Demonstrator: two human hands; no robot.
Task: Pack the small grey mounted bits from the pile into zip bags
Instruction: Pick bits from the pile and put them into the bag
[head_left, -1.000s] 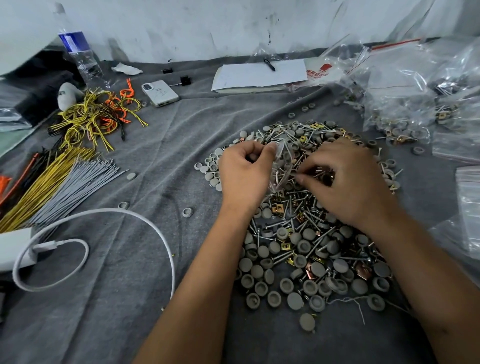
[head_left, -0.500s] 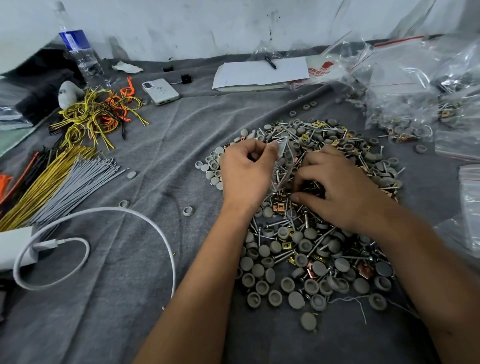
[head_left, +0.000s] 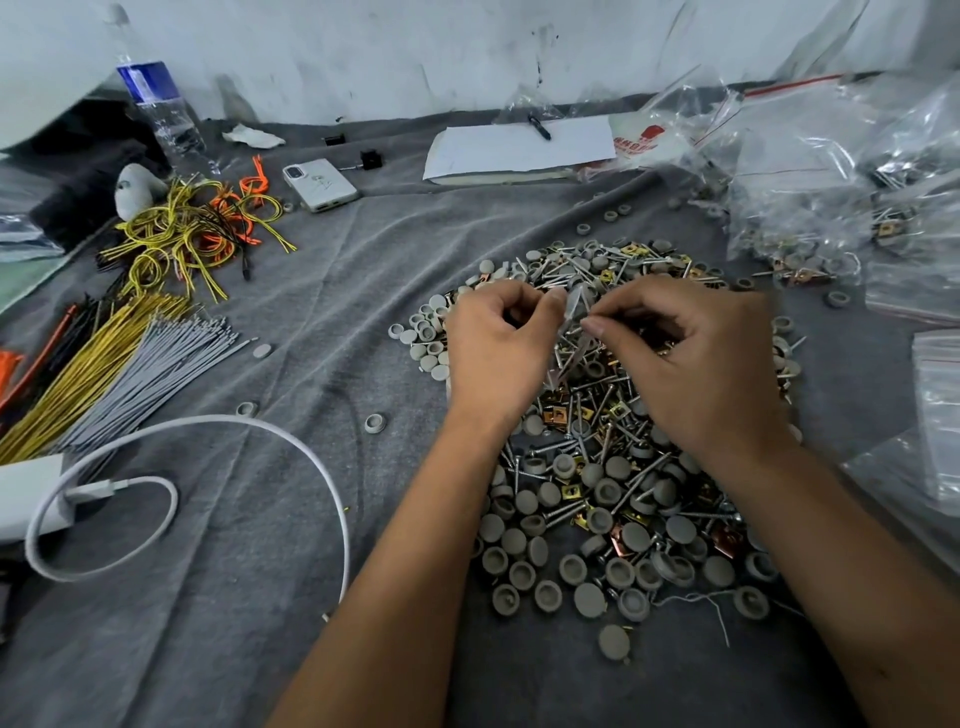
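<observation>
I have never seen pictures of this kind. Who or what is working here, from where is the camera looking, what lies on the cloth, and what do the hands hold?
No machine works here: a person uses two bare hands. The camera sits on the person's head and looks down. On the grey cloth lies a pile of grey round bits, screws and brass clips. Left of it lie wire bundles, a white cable and a phone; filled zip bags lie at the right. The left hand and right hand both pinch a small clear zip bag above the pile.
</observation>
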